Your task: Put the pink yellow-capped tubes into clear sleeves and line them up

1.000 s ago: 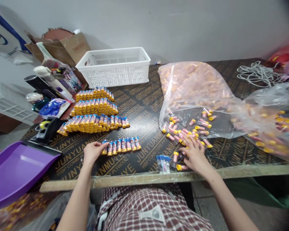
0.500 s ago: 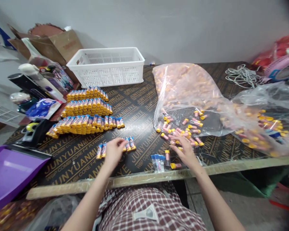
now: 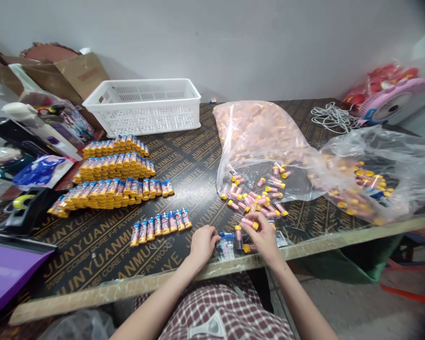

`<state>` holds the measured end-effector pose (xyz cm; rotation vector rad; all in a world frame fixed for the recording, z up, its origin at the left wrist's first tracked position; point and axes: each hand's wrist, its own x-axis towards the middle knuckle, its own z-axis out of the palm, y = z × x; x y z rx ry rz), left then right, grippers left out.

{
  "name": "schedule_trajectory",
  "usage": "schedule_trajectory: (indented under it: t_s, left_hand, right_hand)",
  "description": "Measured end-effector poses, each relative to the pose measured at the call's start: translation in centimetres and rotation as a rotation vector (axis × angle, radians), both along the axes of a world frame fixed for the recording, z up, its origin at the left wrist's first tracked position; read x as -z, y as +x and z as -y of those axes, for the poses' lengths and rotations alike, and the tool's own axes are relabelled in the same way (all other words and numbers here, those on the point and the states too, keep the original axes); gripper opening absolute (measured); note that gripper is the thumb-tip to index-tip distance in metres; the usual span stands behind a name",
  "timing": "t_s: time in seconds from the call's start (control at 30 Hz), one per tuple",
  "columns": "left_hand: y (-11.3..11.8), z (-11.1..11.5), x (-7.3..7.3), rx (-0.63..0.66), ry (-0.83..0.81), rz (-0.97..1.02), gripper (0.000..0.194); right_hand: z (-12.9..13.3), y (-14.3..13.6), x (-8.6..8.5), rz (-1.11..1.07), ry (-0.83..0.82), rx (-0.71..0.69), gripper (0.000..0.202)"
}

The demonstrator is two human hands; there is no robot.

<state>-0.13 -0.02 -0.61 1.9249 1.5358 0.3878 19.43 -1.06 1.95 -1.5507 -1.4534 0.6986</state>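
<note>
My right hand (image 3: 264,238) pinches a small clear tube (image 3: 248,223) with pink contents and a yellow cap, tilted on its side. Close by, the fingertips of my left hand (image 3: 203,244) are pressed together at the edge of a small stack of clear, blue-topped sleeves (image 3: 227,245); whatever they pinch is hidden. An upright yellow-capped tube (image 3: 238,237) is between the sleeves and my right hand, with another tube (image 3: 249,248) lying below. Loose tubes (image 3: 265,200) spread beyond my right hand. Leftward lies a row of tubes in blue-and-yellow wraps (image 3: 161,224).
Stacked wrapped tubes (image 3: 109,189) fill the left, before a white basket (image 3: 145,111). A large plastic bag of tubes (image 3: 262,127) spills open at centre right; another clear bag (image 3: 386,165) lies farther right. A tape dispenser (image 3: 24,208), a purple dustpan (image 3: 10,269) and a pink fan (image 3: 393,104) are around.
My left hand has left the wrapped row and moved right to the sleeves. My right hand has drawn a tube back from the loose pile. The view has shifted to the right.
</note>
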Motion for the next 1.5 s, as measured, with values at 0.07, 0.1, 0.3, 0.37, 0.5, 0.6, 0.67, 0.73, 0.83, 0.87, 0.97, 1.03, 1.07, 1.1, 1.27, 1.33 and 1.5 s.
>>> schedule_trajectory:
  t_s: [0.07,0.1,0.3,0.37,0.5,0.6,0.67,0.73,0.83,0.87,0.97,1.03,1.07,1.1,1.27,1.33,1.5]
  left_hand:
    - [0.0,0.2,0.0,0.019,0.016,0.006,0.013]
    - [0.0,0.3,0.0,0.023,0.024,0.005,0.011]
    - [0.0,0.9,-0.1,-0.007,0.112,0.001,0.004]
    - [0.0,0.9,-0.3,-0.044,0.118,0.086,0.007]
    - [-0.3,0.2,-0.6,-0.21,-0.091,0.488,0.013]
    - [-0.7,-0.8,-1.3,-0.397,-0.279,0.852,0.022]
    - [-1.1,-1.4,-2.0,-0.496,-0.363,1.028,0.037]
    - [-1.5,-1.9,-2.7,-0.566,-0.41,1.144,0.045]
    - [-1.9,-2.4,-3.4,-0.641,-0.451,1.239,0.035]
    - [-2.0,-2.4,-3.5,-0.663,-0.454,1.256,0.033]
    - [-2.3,-2.5,-3.6,-0.724,-0.447,1.277,0.035]
    - [-2.4,-2.5,-3.6,-0.758,-0.436,1.274,0.037]
    - [-2.4,-2.5,-3.6,-0.768,-0.432,1.271,0.037]
    - [-2.4,-2.4,-3.6,-0.774,-0.428,1.27,0.038]
    - [-2.4,-2.2,-3.3,-0.776,-0.416,1.26,0.037]
    - [-2.2,-2.1,-3.2,-0.754,-0.392,1.246,0.036]
    - [-1.6,-1.5,-3.7,-0.623,-0.345,1.29,0.032]
  right_hand:
    - [0.1,0.0,0.4,-0.023,0.025,0.016,0.018]
    - [0.0,0.0,0.5,-0.03,0.044,0.016,0.016]
    - [0.0,-0.4,0.8,-0.078,0.095,-0.032,0.016]
    - [0.1,-0.6,0.9,-0.142,0.08,-0.024,0.019]
    - [0.5,-1.1,0.7,-0.245,0.068,0.034,0.023]
    - [1.0,-1.5,-0.3,-0.245,0.105,0.035,0.021]
    - [1.4,-2.0,-0.9,-0.266,0.123,0.017,0.02]
    - [1.9,-2.5,-1.3,-0.302,0.124,-0.001,0.02]
    - [2.7,-3.3,-1.3,-0.329,0.11,-0.01,0.023]
    - [2.9,-3.5,-1.3,-0.317,0.115,-0.009,0.023]
    - [3.3,-3.9,-1.1,-0.236,0.168,-0.011,0.025]
    - [3.4,-4.0,-1.1,-0.182,0.213,-0.011,0.026]
    - [3.4,-4.0,-1.2,-0.159,0.231,-0.015,0.026]
    - [3.4,-4.0,-1.2,-0.14,0.248,-0.02,0.027]
    - [3.3,-4.3,-1.1,-0.096,0.287,-0.069,0.03]
    - [3.4,-4.5,-1.1,-0.122,0.256,-0.112,0.03]
    - [3.4,-5.2,-0.6,-0.212,0.158,-0.218,0.026]
